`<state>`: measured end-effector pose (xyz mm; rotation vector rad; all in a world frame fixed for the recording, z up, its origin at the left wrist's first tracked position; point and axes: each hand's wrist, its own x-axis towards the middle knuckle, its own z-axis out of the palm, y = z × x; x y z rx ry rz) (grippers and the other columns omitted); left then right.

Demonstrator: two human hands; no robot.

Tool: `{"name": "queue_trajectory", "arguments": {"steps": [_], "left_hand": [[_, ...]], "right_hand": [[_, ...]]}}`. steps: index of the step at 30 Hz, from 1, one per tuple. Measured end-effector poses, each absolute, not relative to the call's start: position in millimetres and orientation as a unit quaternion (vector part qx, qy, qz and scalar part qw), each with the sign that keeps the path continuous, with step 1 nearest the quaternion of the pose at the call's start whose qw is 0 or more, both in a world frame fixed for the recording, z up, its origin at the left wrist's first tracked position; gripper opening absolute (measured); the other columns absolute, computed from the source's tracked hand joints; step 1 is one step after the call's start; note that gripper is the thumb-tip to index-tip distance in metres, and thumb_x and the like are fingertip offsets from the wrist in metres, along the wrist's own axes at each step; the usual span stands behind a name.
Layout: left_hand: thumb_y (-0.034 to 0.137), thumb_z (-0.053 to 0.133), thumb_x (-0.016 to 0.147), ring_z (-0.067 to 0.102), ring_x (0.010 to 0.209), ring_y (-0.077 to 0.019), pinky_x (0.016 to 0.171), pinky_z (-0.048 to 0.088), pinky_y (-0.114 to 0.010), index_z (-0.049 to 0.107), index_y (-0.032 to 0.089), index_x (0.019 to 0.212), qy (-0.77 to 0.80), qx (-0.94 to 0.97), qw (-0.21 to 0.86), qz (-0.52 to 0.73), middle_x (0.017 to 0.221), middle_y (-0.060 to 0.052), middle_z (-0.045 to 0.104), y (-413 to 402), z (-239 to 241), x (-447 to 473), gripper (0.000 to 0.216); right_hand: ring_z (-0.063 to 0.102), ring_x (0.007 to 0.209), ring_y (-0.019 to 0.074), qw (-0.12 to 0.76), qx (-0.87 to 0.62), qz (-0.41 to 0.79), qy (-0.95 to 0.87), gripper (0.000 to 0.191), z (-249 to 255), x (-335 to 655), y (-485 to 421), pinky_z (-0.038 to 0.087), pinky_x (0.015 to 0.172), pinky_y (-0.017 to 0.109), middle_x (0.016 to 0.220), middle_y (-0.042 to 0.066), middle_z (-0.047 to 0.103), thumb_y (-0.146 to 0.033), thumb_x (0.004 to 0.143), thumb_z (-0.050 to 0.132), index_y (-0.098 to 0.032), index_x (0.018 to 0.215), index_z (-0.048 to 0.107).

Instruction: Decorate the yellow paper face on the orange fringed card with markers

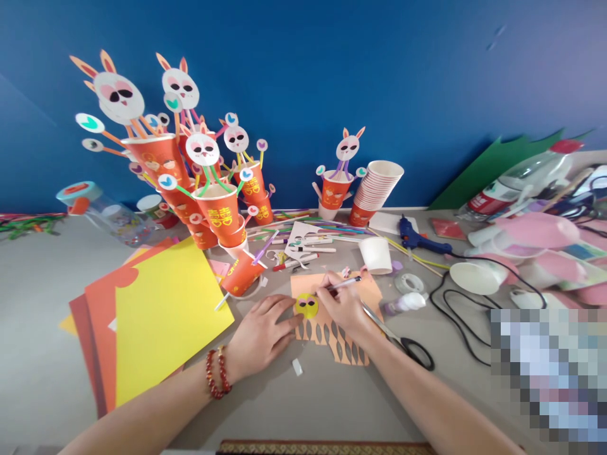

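Yellow paper disc (307, 306) on peach paper (372, 292), pen (353, 280) in the right hand (344, 308)

A smooth, matte grey tabletop (265, 411) runs back to a plain, deep blue wall (284, 76) behind the peach paper. The yellow paper disc lies at the left part of that paper, flat and round, with 2 black eyes under pink patches. The right hand, over the middle of the peach paper, pinches the slim pen firmly between closed fingers; whether the tip touches the disc cannot be told. The left hand (263, 332), just left of the paper, lies palm down with fingers loosely spread, gripping nothing, its index fingertip at the disc's edge. A glossy bead bracelet (218, 374) circles that wrist in 2 rows.

Grey leaf shapes line the paper's near part; cut-outs or marks, it is unclear. Metal scissors (415, 352) with black loops slant along its right side. Farther right sit a clear tape roll (408, 282) and the looping black cable (462, 344) of a blue plastic glue gun (422, 240).

Left of the peach paper, a smooth yellow sheet (171, 322) overlaps orange and dark red sheets. Behind the paper and to its left, orange-red cups (215, 215) with gold characters carry 4 flat rabbit faces (202, 150) on coloured stems; a 5th stands behind it, near a tapering cup stack (379, 189).
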<state>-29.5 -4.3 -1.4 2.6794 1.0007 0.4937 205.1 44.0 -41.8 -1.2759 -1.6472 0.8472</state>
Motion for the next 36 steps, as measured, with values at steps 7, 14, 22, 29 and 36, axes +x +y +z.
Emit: {"name": "queue_trajectory", "arguments": {"steps": [7,14,22,29,36], "left_hand": [[0.025,0.052,0.100,0.050,0.129,-0.0309,0.104,0.049,-0.051,0.059,0.027,0.138,0.344,0.917,0.114,0.169,0.139,-0.012,0.057,-4.8,-1.9,-29.0,0.038],[0.026,0.052,0.100,0.051,0.128,-0.0310,0.104,0.050,-0.051,0.060,0.027,0.137,0.344,0.916,0.113,0.171,0.138,-0.012,0.058,-4.9,-1.8,-28.6,0.038],[0.026,0.053,0.100,0.051,0.129,-0.0301,0.104,0.050,-0.050,0.060,0.027,0.136,0.346,0.916,0.112,0.169,0.139,-0.012,0.057,-5.1,-2.7,-29.0,0.037],[0.026,0.052,0.100,0.050,0.129,-0.0304,0.104,0.049,-0.050,0.059,0.028,0.137,0.345,0.916,0.113,0.169,0.139,-0.011,0.057,-4.7,-2.8,-29.0,0.038],[0.026,0.052,0.101,0.050,0.129,-0.0314,0.103,0.050,-0.052,0.059,0.027,0.138,0.344,0.917,0.114,0.168,0.140,-0.012,0.056,-5.1,-2.7,-29.3,0.038]], "right_hand": [[0.042,0.051,0.0115,0.452,-0.521,0.335,-0.642,0.018,-38.0,205.1,41.6,0.031,0.048,0.024,0.059,-0.005,0.048,-0.021,0.083,0.054,-0.024,0.068,0.045],[0.041,0.051,0.0116,0.435,-0.513,0.346,-0.654,0.018,-32.9,204.5,41.4,0.030,0.048,0.024,0.057,-0.006,0.045,-0.022,0.082,0.053,-0.024,0.066,0.044],[0.041,0.051,0.0118,0.418,-0.517,0.329,-0.670,0.017,-36.7,205.9,42.0,0.031,0.049,0.024,0.057,-0.006,0.045,-0.020,0.083,0.052,-0.024,0.068,0.044],[0.041,0.050,0.0119,0.426,-0.526,0.315,-0.665,0.018,-34.2,204.9,41.5,0.030,0.048,0.025,0.056,-0.006,0.044,-0.021,0.082,0.052,-0.024,0.067,0.044],[0.039,0.048,0.0113,0.454,-0.530,0.334,-0.634,0.018,-31.9,204.3,40.8,0.029,0.047,0.025,0.055,-0.007,0.041,-0.023,0.081,0.054,-0.024,0.066,0.043]]}}
